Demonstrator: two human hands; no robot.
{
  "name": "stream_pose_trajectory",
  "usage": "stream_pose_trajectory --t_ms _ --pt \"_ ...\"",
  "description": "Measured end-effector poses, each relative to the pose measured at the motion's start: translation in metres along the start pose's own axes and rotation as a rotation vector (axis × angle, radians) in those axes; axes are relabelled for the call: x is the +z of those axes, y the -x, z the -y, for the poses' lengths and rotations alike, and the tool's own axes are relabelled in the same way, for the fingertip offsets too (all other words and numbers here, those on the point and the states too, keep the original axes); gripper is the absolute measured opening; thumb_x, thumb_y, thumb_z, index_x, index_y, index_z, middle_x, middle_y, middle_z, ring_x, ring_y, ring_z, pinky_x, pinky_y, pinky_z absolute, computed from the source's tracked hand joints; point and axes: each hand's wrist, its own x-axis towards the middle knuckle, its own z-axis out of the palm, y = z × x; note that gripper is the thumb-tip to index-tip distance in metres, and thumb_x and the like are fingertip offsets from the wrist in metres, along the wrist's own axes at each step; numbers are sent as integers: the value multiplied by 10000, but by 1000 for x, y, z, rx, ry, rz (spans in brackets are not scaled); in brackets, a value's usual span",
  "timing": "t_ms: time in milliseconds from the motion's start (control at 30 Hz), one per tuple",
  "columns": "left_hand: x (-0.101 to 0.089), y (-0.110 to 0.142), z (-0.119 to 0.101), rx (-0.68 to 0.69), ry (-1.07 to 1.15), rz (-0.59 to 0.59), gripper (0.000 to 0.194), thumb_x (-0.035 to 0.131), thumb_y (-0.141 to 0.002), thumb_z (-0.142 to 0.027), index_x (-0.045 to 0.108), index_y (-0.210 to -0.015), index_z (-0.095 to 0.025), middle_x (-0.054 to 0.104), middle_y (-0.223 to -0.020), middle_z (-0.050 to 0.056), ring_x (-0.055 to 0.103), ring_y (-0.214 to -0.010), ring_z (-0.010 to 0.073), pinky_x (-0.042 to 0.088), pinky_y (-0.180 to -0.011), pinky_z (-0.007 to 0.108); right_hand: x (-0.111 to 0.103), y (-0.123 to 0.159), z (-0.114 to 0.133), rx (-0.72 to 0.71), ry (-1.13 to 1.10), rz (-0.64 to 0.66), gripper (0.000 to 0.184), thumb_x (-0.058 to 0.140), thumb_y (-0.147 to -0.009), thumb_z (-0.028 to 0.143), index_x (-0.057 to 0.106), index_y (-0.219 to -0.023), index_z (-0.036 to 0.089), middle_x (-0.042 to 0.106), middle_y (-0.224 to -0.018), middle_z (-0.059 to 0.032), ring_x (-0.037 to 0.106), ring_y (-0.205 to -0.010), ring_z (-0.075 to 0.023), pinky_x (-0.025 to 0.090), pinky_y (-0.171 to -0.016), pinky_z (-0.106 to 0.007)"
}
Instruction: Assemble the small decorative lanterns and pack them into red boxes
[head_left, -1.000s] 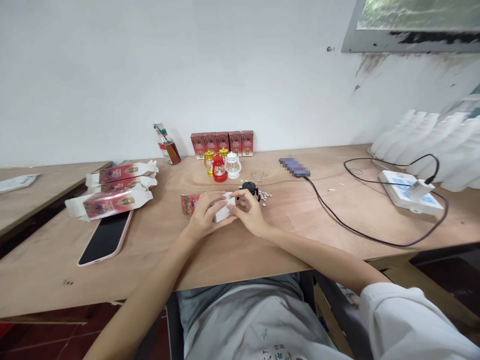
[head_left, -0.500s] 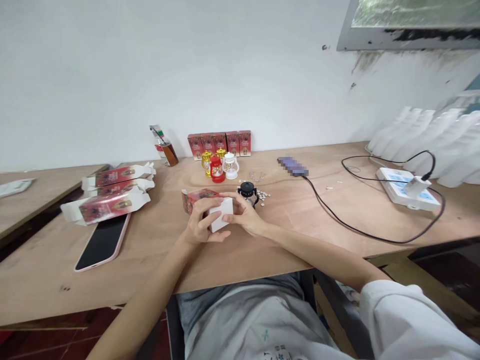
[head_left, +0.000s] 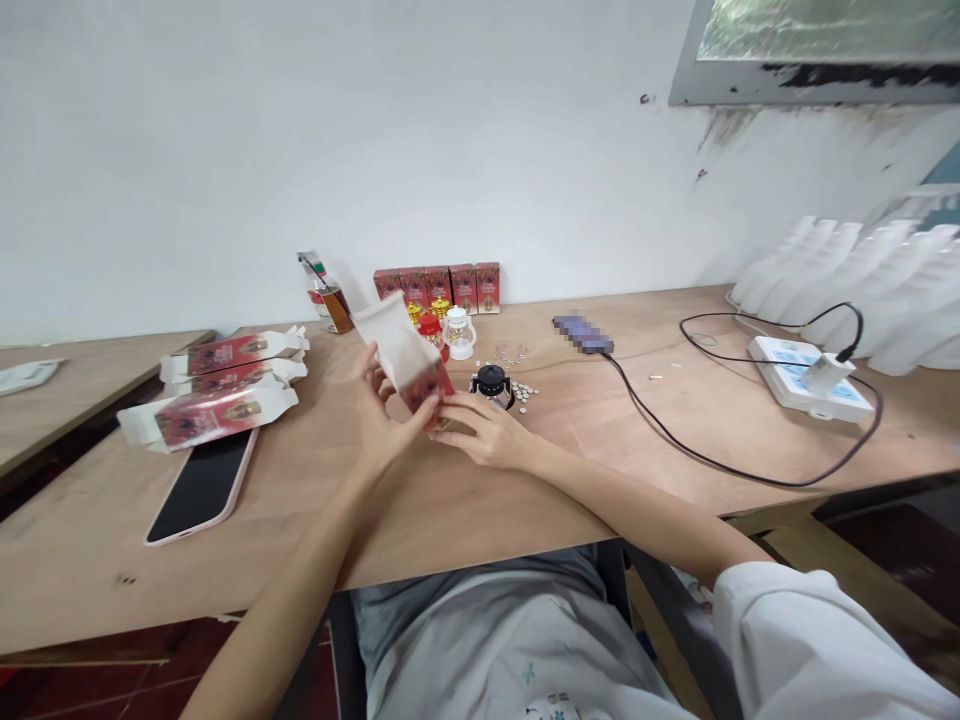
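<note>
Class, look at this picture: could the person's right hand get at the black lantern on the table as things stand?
Probably yes: the right hand lies just in front of the black lantern, nothing between them, though it holds the carton.

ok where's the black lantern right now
In the head view the black lantern stands on the wooden table near the middle, just beyond the right hand, with small white pellets scattered to its right.
</note>
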Motion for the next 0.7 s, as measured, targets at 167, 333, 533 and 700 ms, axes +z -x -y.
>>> stream_pose_trajectory --t_ms 167,333,533,700 --pt "-2 -6 3 -207 -68 96 867 768 -618 -310 305 -1349 -262 534 -1164 75 613 -913 171 552 -663 272 -5 -2 -2 3 32 -112 146 479 -882 171 617 -860 214 674 -941 -39 583 -1053 -184 468 -988 -406" --pt "-3 -7 8 -267 -64 78 757 777 -597 -307 372 -1230 -224 559 -1050 47 635 -869 166 554 -630 258 -12 -2 -6 493 40 -262 149 510 -857 204 542 -1002 204 621 -1093 -105 521 -1122 -237 412 -981 -467" --pt "8 3 18 -306 -71 77 854 811 -552 -347 311 -1237 -241 565 -1087 66 651 -851 177 573 -695 323 -1 4 -15 972 -274 -180 593 650 -748 277 375 -1264 182 540 -1218 -135 529 -1139 -260 441 -958 -441" --pt "14 10 28 -394 11 147 932 802 -563 -381 234 -1286 -230 583 -1051 84 660 -865 219 583 -697 387 -1 3 -18 1079 -441 -276 684 736 -681 386 397 -1250 215 584 -1194 -100 574 -1090 -250 436 -967 -433"
